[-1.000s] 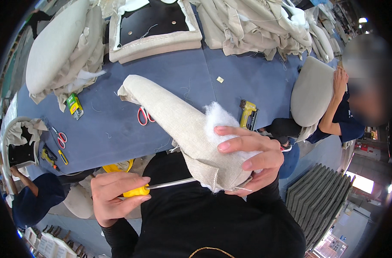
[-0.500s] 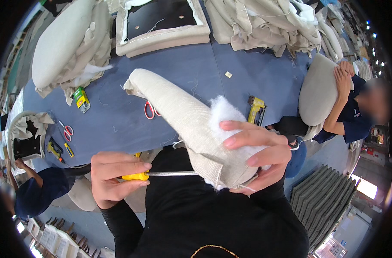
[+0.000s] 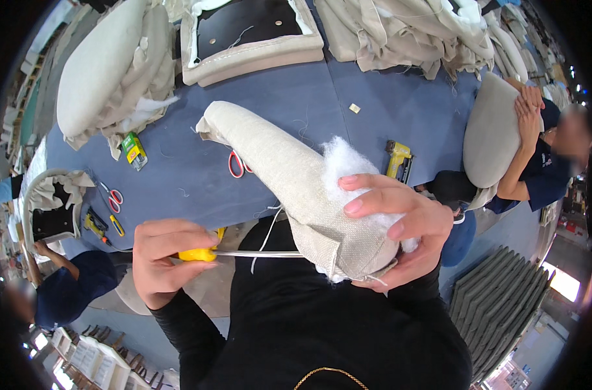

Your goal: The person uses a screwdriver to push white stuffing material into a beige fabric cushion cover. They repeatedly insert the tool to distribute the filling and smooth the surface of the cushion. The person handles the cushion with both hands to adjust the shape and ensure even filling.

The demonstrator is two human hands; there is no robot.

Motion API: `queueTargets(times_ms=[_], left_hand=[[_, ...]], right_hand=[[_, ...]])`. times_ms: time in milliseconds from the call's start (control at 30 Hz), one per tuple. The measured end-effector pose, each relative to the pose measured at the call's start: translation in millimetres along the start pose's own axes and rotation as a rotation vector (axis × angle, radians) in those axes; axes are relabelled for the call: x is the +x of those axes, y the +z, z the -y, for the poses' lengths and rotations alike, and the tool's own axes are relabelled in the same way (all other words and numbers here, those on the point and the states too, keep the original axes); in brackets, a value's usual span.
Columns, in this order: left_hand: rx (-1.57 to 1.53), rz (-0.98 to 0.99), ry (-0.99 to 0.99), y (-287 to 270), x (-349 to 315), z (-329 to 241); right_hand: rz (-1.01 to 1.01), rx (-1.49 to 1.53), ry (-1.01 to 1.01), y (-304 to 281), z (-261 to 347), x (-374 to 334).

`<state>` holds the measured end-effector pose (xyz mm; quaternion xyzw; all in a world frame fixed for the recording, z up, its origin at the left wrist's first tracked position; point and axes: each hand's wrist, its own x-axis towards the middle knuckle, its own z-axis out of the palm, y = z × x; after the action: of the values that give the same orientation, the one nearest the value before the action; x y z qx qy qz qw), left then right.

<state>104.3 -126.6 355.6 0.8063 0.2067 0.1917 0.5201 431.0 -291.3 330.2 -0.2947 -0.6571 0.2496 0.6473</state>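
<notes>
My left hand (image 3: pixel 163 263) is closed around the yellow handle of a screwdriver (image 3: pixel 198 253). Its thin metal shaft runs right to the open lower end of a beige fabric-covered padded piece (image 3: pixel 276 162); the tip is hidden there. My right hand (image 3: pixel 416 224) grips that wide end, fingers over a tuft of white fibre stuffing (image 3: pixel 343 170) and thumb side beneath. The narrow end points up and left over the table. A loose white cord (image 3: pixel 267 235) hangs beside the shaft.
On the blue-grey table (image 3: pixel 211 162) lie red-handled scissors (image 3: pixel 235 164), a yellow staple gun (image 3: pixel 398 161) and a green-yellow box (image 3: pixel 134 151). Beige cushions (image 3: pixel 101 71) and fabric covers (image 3: pixel 400 39) are piled behind. Co-workers sit at both sides, one holding a cushion (image 3: pixel 494 133).
My left hand has drawn slightly away from the padded piece, so more of the screwdriver shaft shows. More of the white cord is visible. The whole view has shifted a little.
</notes>
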Motion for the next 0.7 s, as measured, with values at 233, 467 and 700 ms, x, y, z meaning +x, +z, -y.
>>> queueTargets(times_ms=[233, 467, 700], left_hand=[[-0.648, -0.438, 0.367, -25.4, -54.0, 47.2], [-1.161, -0.482, 0.276, 40.8, 46.0, -43.1], [-0.503, -0.446, 0.289, 50.5, 71.9, -45.8]], right_hand=[[0.027, -0.073, 0.458, -2.5, 25.9, 22.3], [0.067, -0.189, 0.464, 9.5, 23.2, 38.0], [0.06, -0.331, 0.397, -22.7, 31.8, 21.3]])
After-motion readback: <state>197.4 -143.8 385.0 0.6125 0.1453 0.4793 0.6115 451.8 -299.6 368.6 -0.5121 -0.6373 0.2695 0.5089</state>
